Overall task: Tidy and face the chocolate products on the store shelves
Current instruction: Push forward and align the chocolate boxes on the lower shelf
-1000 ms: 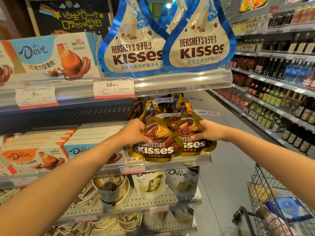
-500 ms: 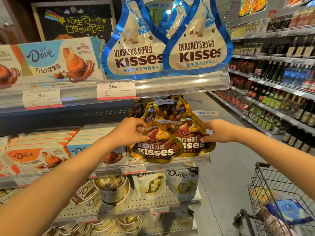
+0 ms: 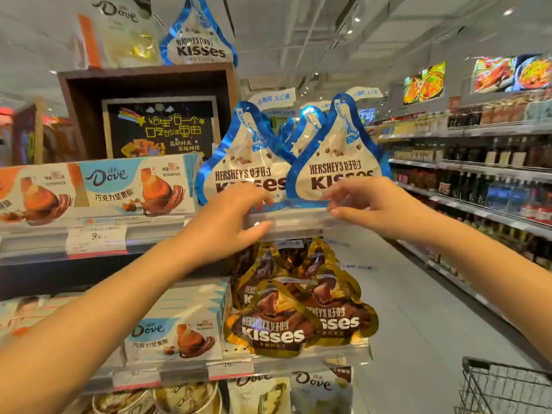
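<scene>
Two hands [image 3: 295, 210], two blue Kisses bags [image 3: 337, 162]

Two blue-and-white Kisses bags [image 3: 334, 162] stand upright side by side at the front of the upper shelf [image 3: 292, 222], faces forward, the right one overlapping the left. On the shelf below, gold-and-brown Kisses bags [image 3: 295, 318] lean in an overlapping cluster, labels outward. Dove boxes [image 3: 134, 186] sit to the left on both levels, faces forward.
</scene>
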`<state>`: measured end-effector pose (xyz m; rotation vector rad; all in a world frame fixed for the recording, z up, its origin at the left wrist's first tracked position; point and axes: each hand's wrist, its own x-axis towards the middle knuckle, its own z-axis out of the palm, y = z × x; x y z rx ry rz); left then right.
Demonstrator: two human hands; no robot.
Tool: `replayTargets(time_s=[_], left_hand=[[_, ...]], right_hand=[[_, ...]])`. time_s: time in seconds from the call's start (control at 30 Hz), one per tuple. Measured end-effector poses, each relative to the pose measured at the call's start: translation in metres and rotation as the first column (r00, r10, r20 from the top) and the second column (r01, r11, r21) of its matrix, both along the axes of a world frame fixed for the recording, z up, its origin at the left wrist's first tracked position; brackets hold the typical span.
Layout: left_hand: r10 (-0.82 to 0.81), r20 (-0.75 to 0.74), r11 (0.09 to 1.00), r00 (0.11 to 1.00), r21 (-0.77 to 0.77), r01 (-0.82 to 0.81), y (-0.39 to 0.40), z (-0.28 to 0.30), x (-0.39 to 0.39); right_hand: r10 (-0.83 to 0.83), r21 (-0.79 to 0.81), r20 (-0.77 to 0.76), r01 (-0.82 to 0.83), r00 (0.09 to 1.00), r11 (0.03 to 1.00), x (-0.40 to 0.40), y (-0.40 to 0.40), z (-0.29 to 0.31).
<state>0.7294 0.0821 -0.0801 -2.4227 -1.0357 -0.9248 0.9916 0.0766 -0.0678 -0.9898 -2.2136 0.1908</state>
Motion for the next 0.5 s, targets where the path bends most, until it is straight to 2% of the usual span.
replayTargets(time_s=[0.07, 0.13, 0.2, 0.27, 0.37, 0.5], left_hand=[[0.113, 0.006, 0.970, 0.994, 0.218, -0.111, 0.012, 0.013, -0.002], [0.247, 0.054, 0.930, 0.967, 0.269, -0.253, 0.021, 0.024, -0.002], [0.351, 0.058, 0.913, 0.935, 0.201, -0.355, 0.026, 0.032, -0.002], [0.409, 0.021, 0.906, 0.913, 0.111, -0.408, 0.031, 0.036, -0.003], [0.376, 0.012, 0.927, 0.927, -0.009, -0.376, 0.035, 0.040, -0.007], [0.313, -0.016, 0.948, 0.950, -0.063, -0.313, 0.036, 0.041, -0.013]], right_hand=[[-0.111, 0.237, -0.104, 0.133, 0.988, 0.962, 0.000, 0.013, 0.011], [-0.251, 0.380, -0.141, 0.286, 0.958, 0.880, 0.002, 0.029, 0.019], [-0.365, 0.380, -0.129, 0.386, 0.922, 0.841, 0.003, 0.040, 0.025], [-0.411, 0.345, -0.080, 0.412, 0.908, 0.843, 0.005, 0.049, 0.027], [-0.385, 0.268, -0.025, 0.377, 0.923, 0.887, 0.007, 0.059, 0.026], [-0.388, 0.245, -0.009, 0.378, 0.922, 0.893, 0.007, 0.063, 0.024]])
